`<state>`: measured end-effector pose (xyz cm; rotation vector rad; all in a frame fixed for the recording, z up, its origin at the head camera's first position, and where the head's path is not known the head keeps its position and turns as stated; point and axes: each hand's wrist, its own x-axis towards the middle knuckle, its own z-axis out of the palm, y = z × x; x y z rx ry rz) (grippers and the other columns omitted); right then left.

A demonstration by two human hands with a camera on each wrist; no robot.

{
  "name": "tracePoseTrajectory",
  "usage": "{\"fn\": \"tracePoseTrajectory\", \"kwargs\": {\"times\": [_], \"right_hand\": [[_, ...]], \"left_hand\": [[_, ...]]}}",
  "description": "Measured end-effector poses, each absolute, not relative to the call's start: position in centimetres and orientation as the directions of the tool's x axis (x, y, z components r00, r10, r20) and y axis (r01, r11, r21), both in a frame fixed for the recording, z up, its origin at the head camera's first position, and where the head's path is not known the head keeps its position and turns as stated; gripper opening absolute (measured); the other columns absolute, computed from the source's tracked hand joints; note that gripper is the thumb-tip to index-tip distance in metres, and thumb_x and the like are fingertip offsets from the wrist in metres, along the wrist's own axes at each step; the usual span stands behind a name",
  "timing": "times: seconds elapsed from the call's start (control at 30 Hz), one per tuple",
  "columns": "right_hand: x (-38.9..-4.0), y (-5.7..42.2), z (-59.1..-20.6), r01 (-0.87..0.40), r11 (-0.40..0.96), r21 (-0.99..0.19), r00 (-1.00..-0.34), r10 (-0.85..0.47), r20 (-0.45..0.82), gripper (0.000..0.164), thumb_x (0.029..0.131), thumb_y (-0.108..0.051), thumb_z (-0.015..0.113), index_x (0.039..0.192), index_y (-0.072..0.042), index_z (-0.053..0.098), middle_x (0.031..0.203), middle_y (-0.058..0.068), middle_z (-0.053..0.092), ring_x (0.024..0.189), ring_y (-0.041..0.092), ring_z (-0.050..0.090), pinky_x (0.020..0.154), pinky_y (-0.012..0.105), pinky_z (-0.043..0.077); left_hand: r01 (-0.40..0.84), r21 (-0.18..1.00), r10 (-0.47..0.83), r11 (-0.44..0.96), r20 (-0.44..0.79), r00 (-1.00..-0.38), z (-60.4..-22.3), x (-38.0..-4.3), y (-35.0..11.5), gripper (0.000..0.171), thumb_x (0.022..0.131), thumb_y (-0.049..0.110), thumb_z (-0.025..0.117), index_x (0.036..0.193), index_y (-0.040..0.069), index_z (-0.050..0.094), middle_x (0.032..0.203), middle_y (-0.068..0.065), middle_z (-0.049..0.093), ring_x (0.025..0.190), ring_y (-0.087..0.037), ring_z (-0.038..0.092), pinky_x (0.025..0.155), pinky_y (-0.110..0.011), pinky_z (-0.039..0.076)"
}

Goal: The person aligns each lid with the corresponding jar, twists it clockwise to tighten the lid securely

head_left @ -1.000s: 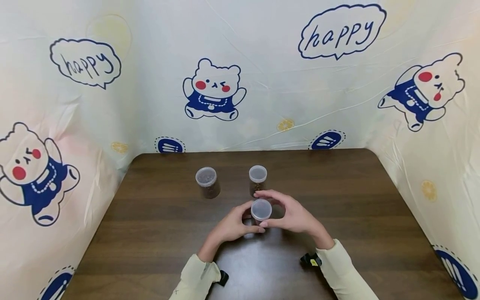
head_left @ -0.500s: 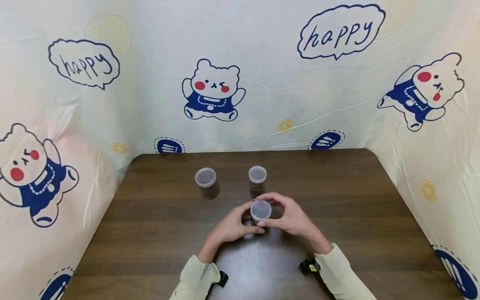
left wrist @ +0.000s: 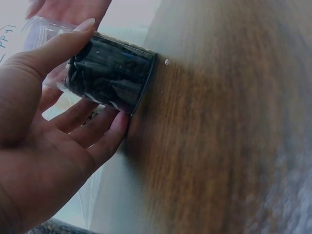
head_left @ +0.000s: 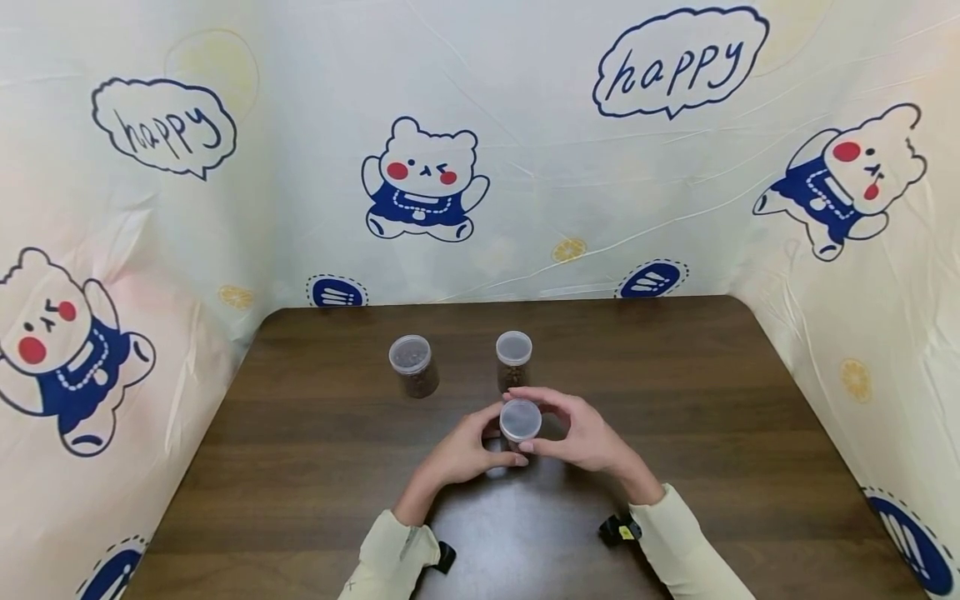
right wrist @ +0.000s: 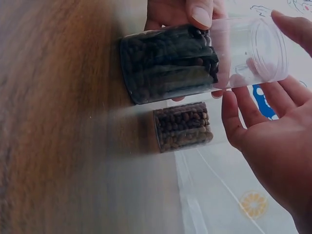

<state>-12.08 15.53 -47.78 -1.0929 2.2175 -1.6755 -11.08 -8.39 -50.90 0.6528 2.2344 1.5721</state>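
Note:
A clear plastic jar with a translucent lid stands upright on the brown table, partly filled with dark beans. My left hand grips its body, thumb on the near side and fingers behind. In the left wrist view the dark beans show through the jar wall beside the left thumb. Around the lid, at the jar's top, curl the thumb and fingers of my right hand. The right wrist view has the jar's upper part bare of beans, with the right fingers at the rim.
Just behind the held jar stands a second lidded jar, with brown beans in the right wrist view. A third lidded jar with dark contents is farther left. A printed cloth hangs behind the table.
My right hand's fingers shift slightly around the lid, turning a little and back. The left hand and the jar stay in place.

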Motion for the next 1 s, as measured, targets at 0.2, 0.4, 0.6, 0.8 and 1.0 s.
{"fn": "tracePoseTrajectory", "kwargs": {"times": [0.2,0.4,0.6,0.8,1.0], "right_hand": [[-12.1,15.5,-47.9,-0.453,0.168,-0.876,-0.756,-0.594,0.277,0.064,0.09,-0.018,0.086,0.148,-0.01,0.059,0.145,0.007,0.067,0.13,0.016,0.064,0.108,0.028,0.052],[-12.0,15.1,-48.3,-0.445,0.23,-0.865,-0.816,-0.503,0.286,0.061,0.079,-0.018,0.094,0.134,-0.018,0.068,0.128,0.001,0.073,0.109,0.009,0.065,0.096,0.036,0.056],[-12.0,14.6,-48.5,-0.448,0.224,-0.865,-0.82,-0.488,0.299,0.069,0.076,-0.022,0.097,0.135,-0.018,0.062,0.131,0.006,0.071,0.113,0.011,0.064,0.099,0.029,0.054],[-12.2,15.4,-48.2,-0.459,0.134,-0.878,-0.751,-0.586,0.304,0.074,0.087,-0.012,0.087,0.152,-0.011,0.052,0.149,0.013,0.062,0.132,0.015,0.061,0.109,0.028,0.05],[-12.2,15.7,-48.0,-0.441,0.141,-0.886,-0.742,-0.612,0.272,0.064,0.092,-0.014,0.083,0.151,-0.014,0.056,0.15,0.006,0.063,0.135,0.015,0.059,0.114,0.024,0.047]], "left_hand": [[0.182,0.943,0.544,0.279,0.001,-0.839,-50.9,-11.1,-8.4,0.062,0.084,0.024,0.091,0.139,0.027,0.061,0.135,0.005,0.068,0.126,-0.012,0.066,0.11,-0.026,0.052],[0.19,0.941,0.531,0.28,0.013,-0.847,-50.9,-11.0,-8.3,0.06,0.085,0.023,0.091,0.137,0.03,0.062,0.131,0.006,0.07,0.121,-0.011,0.068,0.106,-0.027,0.054],[0.183,0.939,0.52,0.291,0.005,-0.854,-50.9,-11.0,-8.3,0.059,0.085,0.027,0.091,0.136,0.029,0.063,0.129,0.006,0.07,0.119,-0.011,0.068,0.106,-0.028,0.054],[0.171,0.941,0.534,0.291,-0.012,-0.845,-50.9,-11.0,-8.4,0.062,0.084,0.024,0.091,0.138,0.027,0.061,0.133,0.006,0.069,0.123,-0.012,0.067,0.108,-0.026,0.052],[0.169,0.94,0.536,0.297,-0.017,-0.844,-50.8,-11.0,-8.4,0.064,0.084,0.025,0.091,0.14,0.029,0.06,0.135,0.006,0.068,0.124,-0.012,0.067,0.108,-0.029,0.053]]}}
